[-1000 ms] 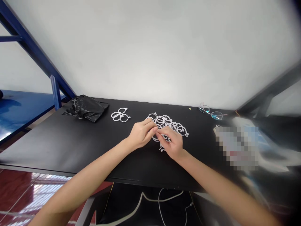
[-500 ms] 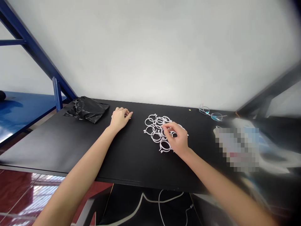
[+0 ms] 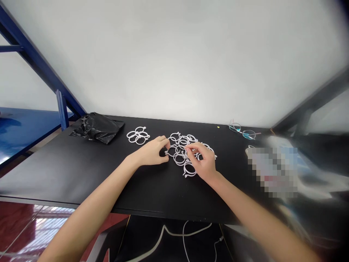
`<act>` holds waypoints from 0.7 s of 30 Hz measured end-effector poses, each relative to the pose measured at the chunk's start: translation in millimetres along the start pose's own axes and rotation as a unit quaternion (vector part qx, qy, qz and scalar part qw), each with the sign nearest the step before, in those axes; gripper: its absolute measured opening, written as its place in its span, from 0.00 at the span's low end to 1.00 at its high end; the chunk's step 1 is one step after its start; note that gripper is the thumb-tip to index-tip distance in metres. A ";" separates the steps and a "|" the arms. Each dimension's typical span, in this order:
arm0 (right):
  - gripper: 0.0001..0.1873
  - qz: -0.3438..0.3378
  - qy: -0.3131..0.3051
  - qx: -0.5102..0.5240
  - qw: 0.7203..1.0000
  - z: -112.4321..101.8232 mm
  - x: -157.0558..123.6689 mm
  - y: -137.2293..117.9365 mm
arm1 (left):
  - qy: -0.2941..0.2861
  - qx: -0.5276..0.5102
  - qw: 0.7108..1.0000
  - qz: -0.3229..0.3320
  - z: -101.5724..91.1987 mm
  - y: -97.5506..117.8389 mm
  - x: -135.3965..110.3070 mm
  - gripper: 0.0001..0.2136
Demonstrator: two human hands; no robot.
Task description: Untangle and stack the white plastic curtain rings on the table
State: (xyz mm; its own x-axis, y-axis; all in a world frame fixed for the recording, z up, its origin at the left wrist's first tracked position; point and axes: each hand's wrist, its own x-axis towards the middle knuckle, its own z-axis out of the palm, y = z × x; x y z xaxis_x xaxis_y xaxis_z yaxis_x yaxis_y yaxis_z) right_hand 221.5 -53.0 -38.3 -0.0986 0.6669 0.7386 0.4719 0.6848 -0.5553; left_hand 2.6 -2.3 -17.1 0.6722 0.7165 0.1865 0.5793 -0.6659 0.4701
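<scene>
A loose pile of white plastic rings [image 3: 178, 159] lies in the middle of the black table [image 3: 81, 171]. My right hand [image 3: 204, 163] rests on the pile's right side, thumb and forefinger pinched on one white ring. My left hand [image 3: 151, 153] is at the pile's left edge, fingers curved and slightly apart, fingertips touching the nearest rings with nothing lifted. A small separate group of white rings [image 3: 138, 135] lies further left, apart from both hands.
A crumpled black plastic bag [image 3: 97, 126] sits at the table's back left. Eyeglasses [image 3: 242, 131] lie at the back right, next to a blurred patch [image 3: 272, 171]. A blue metal frame [image 3: 40, 69] stands on the left. White cable [image 3: 174, 236] hangs under the table.
My left hand went out to the small group of rings on the left, left a ring there and came back to the pile. My right hand stayed on the pile.
</scene>
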 end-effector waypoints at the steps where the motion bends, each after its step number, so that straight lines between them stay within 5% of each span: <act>1: 0.07 0.000 0.000 -0.001 1.000 -0.1 -0.1 0.2 | -0.005 0.001 1.000 -0.002 2.5 0.9 0.0 0.07; 8: 0.08 -0.004 0.001 0.001 1.000 0.3 0.7 -2.5 | 0.010 -0.078 0.997 0.002 1.2 -8.1 1.8 0.01; 15: 0.07 -0.009 -0.012 0.019 1.000 2.8 0.4 -3.8 | 0.184 -0.181 0.966 0.004 -7.9 9.3 0.7 0.04; 21: 0.16 0.006 -0.094 0.079 0.992 8.0 -5.7 -4.2 | 0.170 -0.309 0.936 0.019 9.1 33.2 0.3 0.07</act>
State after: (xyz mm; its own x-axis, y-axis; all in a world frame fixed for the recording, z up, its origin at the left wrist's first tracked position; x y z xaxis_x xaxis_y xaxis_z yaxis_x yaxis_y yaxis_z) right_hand 213.1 -57.3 -43.3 -0.2620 0.7075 0.6563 0.3317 0.7047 -0.6272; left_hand 26.3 -26.0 -9.3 0.4403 0.7895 0.4276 0.1103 -0.5202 0.8469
